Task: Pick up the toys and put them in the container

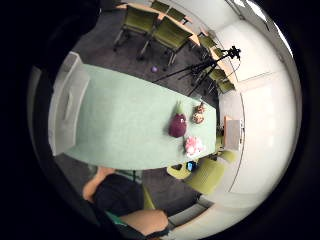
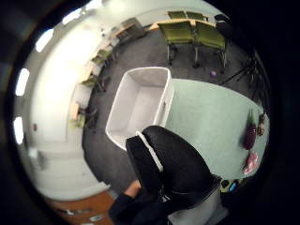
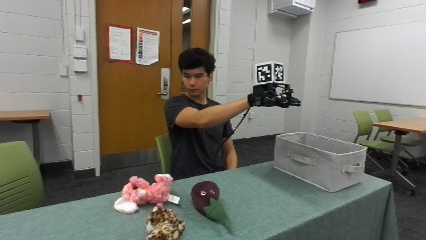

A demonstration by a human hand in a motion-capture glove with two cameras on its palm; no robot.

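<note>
Toys — pink plush animal [image 3: 143, 192], purple felt eggplant [image 3: 208, 198], spotted brown plush [image 3: 164, 224] — lie on the green-clothed worktop [image 3: 299, 200], well below and aside of the raised black-gloved hand [image 3: 271, 96], empty above the grey fabric container [image 3: 321, 159], finger spread unclear

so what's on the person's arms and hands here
The right hand wears a bulky black glove with white plastic edging, seen close in the thumb-side palm view. The person wears a dark short-sleeved T-shirt, so the forearms are bare. The other hand is not visible.

Fuzzy plush toys [image 3: 143, 192], matt cloth container [image 3: 319, 160], woven tablecloth [image 3: 299, 210]
</note>
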